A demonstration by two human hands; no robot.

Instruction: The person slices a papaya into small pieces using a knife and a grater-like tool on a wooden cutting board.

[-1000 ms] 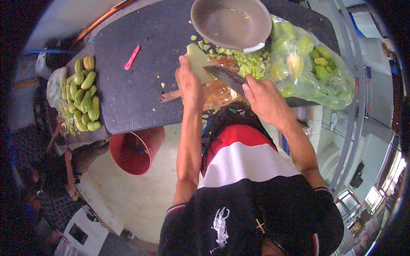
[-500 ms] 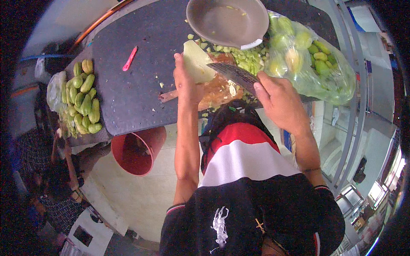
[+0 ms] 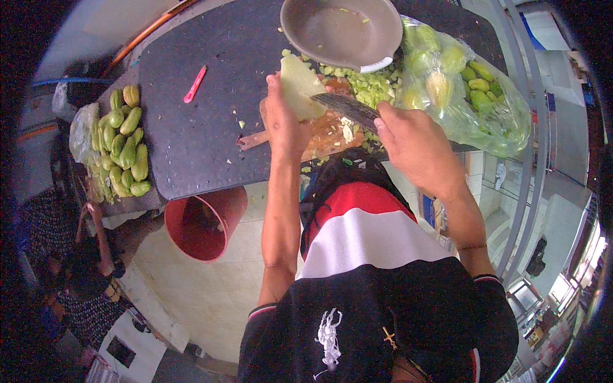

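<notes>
Cutting seems in hand: over the board [image 3: 314, 144], the left hand [image 3: 285, 127] clasps the fruit [image 3: 300, 86], the right hand [image 3: 418, 145] the knife [image 3: 348, 110] at its right; the next stroke calls for a steady hold.

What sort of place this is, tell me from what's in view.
Likely a food-preparation area: a knife in the right hand, chopped green pieces and a bag of green produce.

The dark grey tabletop [image 3: 185, 137] bears a brown cutting board [image 3: 322, 134] at its near edge, chopped pale-green pieces [image 3: 375, 89], a round grey-brown basin [image 3: 338, 38] toward the far edge, a translucent plastic bag of green fruit [image 3: 440, 89] by the near right corner, and a slim pink tool [image 3: 196, 84] left.
</notes>
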